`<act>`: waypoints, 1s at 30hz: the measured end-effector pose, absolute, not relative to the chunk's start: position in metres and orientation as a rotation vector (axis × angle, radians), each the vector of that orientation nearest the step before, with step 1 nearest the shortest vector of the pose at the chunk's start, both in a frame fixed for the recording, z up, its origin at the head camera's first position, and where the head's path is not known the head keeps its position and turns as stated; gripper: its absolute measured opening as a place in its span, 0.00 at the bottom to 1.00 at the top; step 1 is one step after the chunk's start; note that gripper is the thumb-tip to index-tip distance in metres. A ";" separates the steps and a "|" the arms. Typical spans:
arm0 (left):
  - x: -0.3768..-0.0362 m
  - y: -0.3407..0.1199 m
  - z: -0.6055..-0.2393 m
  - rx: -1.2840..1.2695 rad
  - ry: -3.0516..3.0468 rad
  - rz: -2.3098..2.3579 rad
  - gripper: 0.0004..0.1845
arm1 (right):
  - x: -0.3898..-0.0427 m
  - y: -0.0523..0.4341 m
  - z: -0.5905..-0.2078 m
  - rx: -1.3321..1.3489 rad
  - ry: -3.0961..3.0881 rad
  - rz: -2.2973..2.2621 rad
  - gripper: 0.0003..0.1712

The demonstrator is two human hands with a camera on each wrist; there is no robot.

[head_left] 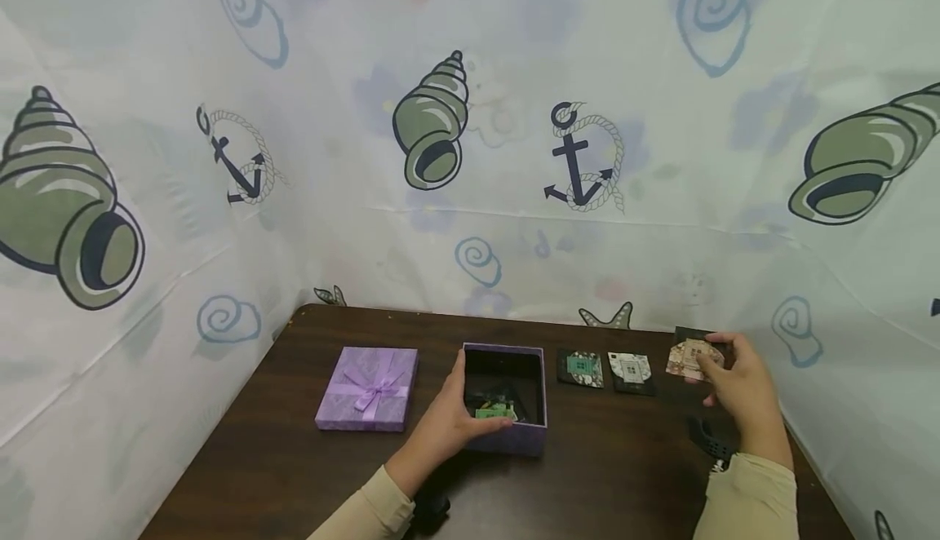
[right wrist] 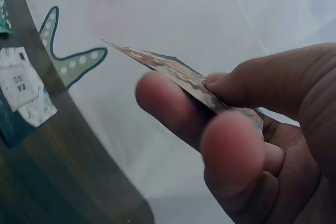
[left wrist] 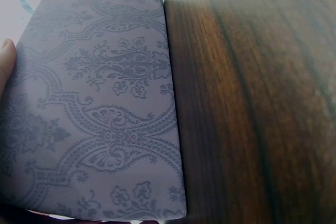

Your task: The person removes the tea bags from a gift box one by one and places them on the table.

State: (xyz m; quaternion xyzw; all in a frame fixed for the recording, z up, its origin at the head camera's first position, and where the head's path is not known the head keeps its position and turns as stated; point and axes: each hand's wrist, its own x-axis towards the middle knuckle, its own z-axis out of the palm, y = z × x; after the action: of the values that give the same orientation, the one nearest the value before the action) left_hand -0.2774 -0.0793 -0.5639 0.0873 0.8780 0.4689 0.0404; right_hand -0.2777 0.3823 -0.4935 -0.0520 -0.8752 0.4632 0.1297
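We see a dark brown wooden table [head_left: 294, 450] with a smooth, faintly glossy top whose grain shows clearly in the left wrist view, backed by a thin white printed cloth sheet [head_left: 514, 75] that looks matt and softly creased. The open purple cardboard box [head_left: 514, 434] has matt paper walls printed with a damask pattern, while its flat purple lid [head_left: 367, 389] carries a satin-sheened ribbon bow. The thin patterned paper card [right wrist: 173, 72] looks matt and stiff, as do the two dark-backed paper cards [head_left: 605, 370] on the wood.

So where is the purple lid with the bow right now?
In the head view, the purple lid lies on the table's left side, just left of the open box that the left hand holds.
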 end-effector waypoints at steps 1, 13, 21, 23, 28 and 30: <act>-0.277 -0.079 -0.565 0.263 2.687 1.438 0.80 | -0.278 0.384 -0.497 -0.166 -2.552 1.332 0.28; -0.278 -0.080 -0.566 0.261 2.685 1.438 0.80 | -0.295 0.401 -0.535 -0.402 -2.521 1.283 0.20; -0.277 -0.080 -0.565 0.252 2.687 1.429 0.80 | -0.302 0.406 -0.559 -0.484 -2.530 1.342 0.27; -0.277 -0.079 -0.564 0.258 2.692 1.431 0.79 | -0.303 0.405 -0.563 -0.463 -2.508 1.339 0.27; -0.278 -0.078 -0.563 0.265 2.695 1.438 0.78 | -0.308 0.399 -0.575 -0.480 -2.368 1.424 0.23; -0.278 -0.078 -0.564 0.254 2.692 1.435 0.79 | -0.311 0.398 -0.583 -0.528 -2.330 1.451 0.22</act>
State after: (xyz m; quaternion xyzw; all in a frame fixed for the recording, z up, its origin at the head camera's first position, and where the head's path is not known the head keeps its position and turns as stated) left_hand -0.2783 -0.0780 -0.5642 0.0830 0.8787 0.4684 0.0405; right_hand -0.3108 0.3983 -0.5834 -0.1859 -0.8212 0.5112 0.1724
